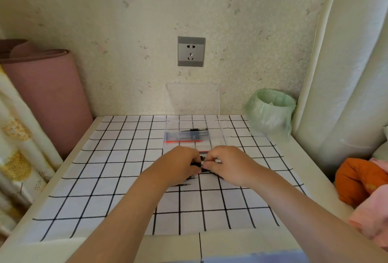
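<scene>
Both hands curl round a bunch of black pens [202, 164], the left hand [180, 164] and right hand [228, 164] clamped on opposite ends. The pens' long axis runs left to right, parallel to the table's near edge, over the middle of the checked cloth [105, 178]. Their tips are hidden. Just beyond stands an open clear box [223, 134].

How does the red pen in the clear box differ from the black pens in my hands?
The red pen is red; the black pens are dark. The red pen lies inside the clear box; the black pens are outside it, over the checked cloth. The red pen lies untouched in full view; the black pens are gripped by the left hand and right hand and mostly hidden. Both lie roughly crosswise.
</scene>
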Demonstrator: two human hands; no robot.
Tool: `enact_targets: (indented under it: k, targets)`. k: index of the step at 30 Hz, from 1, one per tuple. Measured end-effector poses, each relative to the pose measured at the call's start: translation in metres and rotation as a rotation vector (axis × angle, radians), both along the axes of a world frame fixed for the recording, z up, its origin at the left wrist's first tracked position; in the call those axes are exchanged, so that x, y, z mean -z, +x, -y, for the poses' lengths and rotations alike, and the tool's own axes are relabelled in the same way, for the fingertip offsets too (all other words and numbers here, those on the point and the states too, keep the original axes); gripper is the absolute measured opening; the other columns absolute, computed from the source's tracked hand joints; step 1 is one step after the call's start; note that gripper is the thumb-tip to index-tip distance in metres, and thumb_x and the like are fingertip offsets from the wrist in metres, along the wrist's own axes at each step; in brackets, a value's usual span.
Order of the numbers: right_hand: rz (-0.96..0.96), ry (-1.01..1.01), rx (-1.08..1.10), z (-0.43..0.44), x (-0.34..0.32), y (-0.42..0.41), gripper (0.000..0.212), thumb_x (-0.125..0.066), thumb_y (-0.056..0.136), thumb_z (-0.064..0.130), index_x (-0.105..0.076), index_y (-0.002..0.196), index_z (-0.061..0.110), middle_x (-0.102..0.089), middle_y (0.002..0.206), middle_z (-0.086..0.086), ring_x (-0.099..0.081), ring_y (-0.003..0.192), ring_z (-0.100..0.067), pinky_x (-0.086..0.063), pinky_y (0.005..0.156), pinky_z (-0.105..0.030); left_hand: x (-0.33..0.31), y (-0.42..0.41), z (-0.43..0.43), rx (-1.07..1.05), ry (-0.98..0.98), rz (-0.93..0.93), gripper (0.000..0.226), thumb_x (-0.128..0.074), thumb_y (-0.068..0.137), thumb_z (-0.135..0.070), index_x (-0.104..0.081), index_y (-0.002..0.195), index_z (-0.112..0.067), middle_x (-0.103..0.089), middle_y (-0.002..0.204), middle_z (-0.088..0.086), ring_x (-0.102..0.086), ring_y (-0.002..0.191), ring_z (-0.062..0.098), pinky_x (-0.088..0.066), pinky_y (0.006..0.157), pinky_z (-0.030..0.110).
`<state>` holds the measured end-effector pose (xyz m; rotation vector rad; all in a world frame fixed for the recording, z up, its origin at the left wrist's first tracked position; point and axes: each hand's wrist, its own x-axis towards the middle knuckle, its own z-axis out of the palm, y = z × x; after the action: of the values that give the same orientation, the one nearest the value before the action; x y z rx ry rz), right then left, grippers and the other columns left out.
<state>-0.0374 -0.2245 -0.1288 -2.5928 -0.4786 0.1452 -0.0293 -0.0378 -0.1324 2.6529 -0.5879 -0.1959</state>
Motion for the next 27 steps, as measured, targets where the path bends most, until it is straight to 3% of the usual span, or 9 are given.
enact_targets:
  k: [3, 5, 7, 10, 13, 18, 21, 24, 27]
  targets:
    - [-0.009, 0.014, 0.002, 0.0004, -0.0008, 0.0000, 0.028, -0.053, 0.096, 0.046, -0.067, 0.083, 0.025, -0.065, 0.084, 0.004, -0.061, 0.080, -0.016, -0.048, 0.073, -0.038, 0.0002, 0.0000, 0.0000, 0.001, 0.000, -0.006, 0.014, -0.064, 0.092, -0.029, -0.066, 0.104, -0.022, -0.066, 0.096, -0.002, -0.061, 0.086, 0.015, -0.052, 0.076, 0.031]
    - [-0.013, 0.048, -0.002, 0.0010, -0.0035, -0.0013, 0.016, -0.065, 0.089, 0.044, -0.070, 0.097, 0.032, -0.067, 0.095, 0.013, -0.061, 0.089, -0.007, -0.051, 0.080, -0.030, 0.0001, -0.0001, 0.0005, 0.000, -0.002, 0.003, 0.012, -0.064, 0.092, -0.028, -0.067, 0.103, -0.023, -0.066, 0.096, -0.002, -0.061, 0.086, 0.015, -0.052, 0.076, 0.031]
    - [0.011, 0.029, -0.005, 0.0018, -0.0041, -0.0008, 0.018, -0.073, 0.083, 0.039, -0.068, 0.099, 0.033, -0.066, 0.100, 0.015, -0.061, 0.094, -0.005, -0.051, 0.085, -0.030, 0.0001, -0.0001, 0.0010, -0.002, -0.007, 0.007, 0.012, -0.064, 0.092, -0.028, -0.067, 0.103, -0.024, -0.067, 0.096, -0.003, -0.062, 0.086, 0.014, -0.053, 0.077, 0.031]
    - [0.015, 0.012, 0.000, 0.0015, -0.0027, 0.0009, 0.014, -0.067, 0.088, 0.040, -0.069, 0.098, 0.031, -0.066, 0.100, 0.013, -0.061, 0.092, -0.009, -0.052, 0.085, -0.036, 0.0001, 0.0000, 0.0017, -0.003, -0.004, 0.011, 0.012, -0.063, 0.093, -0.027, -0.066, 0.103, -0.023, -0.066, 0.095, -0.003, -0.061, 0.085, 0.014, -0.051, 0.075, 0.029]
    - [-0.020, -0.020, -0.013, 0.0013, -0.0029, 0.0006, 0.025, -0.055, 0.095, 0.045, -0.071, 0.100, 0.027, -0.067, 0.095, 0.007, -0.062, 0.088, -0.015, -0.053, 0.082, -0.042, 0.0001, 0.0001, 0.0022, 0.001, -0.009, 0.015, 0.012, -0.063, 0.093, -0.028, -0.066, 0.103, -0.022, -0.066, 0.093, -0.003, -0.060, 0.083, 0.014, -0.048, 0.070, 0.026]
    - [0.013, 0.009, -0.009, 0.0032, -0.0046, -0.0001, 0.019, -0.072, 0.084, 0.041, -0.066, 0.100, 0.033, -0.065, 0.100, 0.016, -0.060, 0.093, -0.005, -0.052, 0.085, -0.031, 0.0007, -0.0003, 0.0032, 0.002, -0.016, 0.016, 0.012, -0.062, 0.093, -0.028, -0.066, 0.103, -0.022, -0.065, 0.092, -0.004, -0.060, 0.083, 0.014, -0.048, 0.070, 0.027]
    - [0.016, -0.010, -0.019, 0.0029, -0.0052, 0.0006, 0.014, -0.065, 0.090, 0.040, -0.068, 0.098, 0.030, -0.066, 0.101, 0.012, -0.061, 0.093, -0.010, -0.052, 0.085, -0.036, 0.0006, -0.0001, 0.0031, 0.003, -0.021, 0.012, 0.013, -0.062, 0.093, -0.028, -0.066, 0.103, -0.022, -0.066, 0.093, -0.003, -0.061, 0.082, 0.014, -0.049, 0.070, 0.029]
    - [-0.015, -0.037, -0.027, 0.0019, -0.0056, 0.0006, 0.026, -0.053, 0.097, 0.043, -0.071, 0.099, 0.023, -0.067, 0.096, 0.004, -0.062, 0.089, -0.017, -0.052, 0.082, -0.042, 0.0012, 0.0002, 0.0017, 0.005, -0.026, 0.005, 0.013, -0.062, 0.093, -0.028, -0.066, 0.104, -0.022, -0.066, 0.092, -0.002, -0.061, 0.081, 0.014, -0.048, 0.069, 0.027]
    - [-0.016, 0.007, -0.019, 0.0024, -0.0071, -0.0009, 0.021, -0.062, 0.089, 0.047, -0.070, 0.102, 0.031, -0.067, 0.099, 0.013, -0.062, 0.093, -0.008, -0.052, 0.084, -0.033, 0.0015, -0.0004, 0.0013, 0.004, -0.032, 0.011, 0.011, -0.062, 0.093, -0.028, -0.067, 0.101, -0.022, -0.064, 0.089, -0.005, -0.061, 0.080, 0.014, -0.048, 0.069, 0.028]
